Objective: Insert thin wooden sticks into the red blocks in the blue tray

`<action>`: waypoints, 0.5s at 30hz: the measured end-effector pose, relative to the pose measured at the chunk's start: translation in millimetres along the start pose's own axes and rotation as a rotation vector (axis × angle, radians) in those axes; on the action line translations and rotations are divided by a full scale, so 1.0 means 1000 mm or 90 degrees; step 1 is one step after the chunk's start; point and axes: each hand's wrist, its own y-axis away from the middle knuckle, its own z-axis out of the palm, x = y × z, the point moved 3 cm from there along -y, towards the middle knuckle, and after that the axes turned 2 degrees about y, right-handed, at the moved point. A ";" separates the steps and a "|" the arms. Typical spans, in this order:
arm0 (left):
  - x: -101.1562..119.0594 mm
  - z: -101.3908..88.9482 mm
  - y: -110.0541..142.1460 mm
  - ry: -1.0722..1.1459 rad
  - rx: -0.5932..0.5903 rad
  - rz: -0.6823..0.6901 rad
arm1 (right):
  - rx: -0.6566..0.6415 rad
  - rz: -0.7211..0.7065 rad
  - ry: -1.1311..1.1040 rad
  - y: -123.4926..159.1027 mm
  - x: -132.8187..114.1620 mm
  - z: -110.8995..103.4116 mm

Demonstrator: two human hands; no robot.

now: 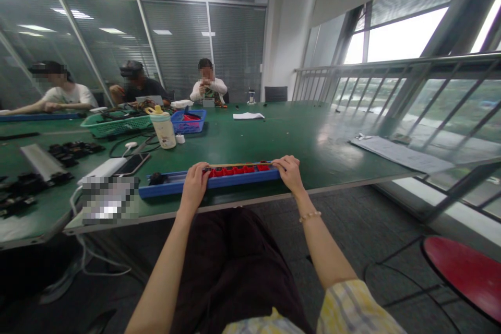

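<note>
Running left to right, blue tray (242, 182), roughly along table edge (332, 187)

Labels, numbers, signs — none can be read.

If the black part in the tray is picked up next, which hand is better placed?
Probably the left hand: the black part lies to its left in the tray, while the right hand is at the opposite end.
</note>
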 end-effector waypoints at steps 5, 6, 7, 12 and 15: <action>0.000 -0.002 0.000 -0.016 -0.007 0.002 | -0.006 -0.019 -0.003 -0.004 0.002 0.003; 0.000 -0.002 0.000 -0.014 -0.010 0.000 | -0.008 -0.019 -0.002 -0.005 0.003 0.004; 0.000 -0.002 0.001 -0.011 -0.012 -0.003 | -0.010 -0.017 0.000 -0.005 0.003 0.004; 0.000 -0.003 0.003 -0.005 0.005 -0.018 | -0.027 -0.009 -0.002 -0.006 0.003 0.005; -0.001 -0.003 0.004 -0.004 0.001 -0.017 | -0.031 -0.012 0.007 -0.006 0.002 0.004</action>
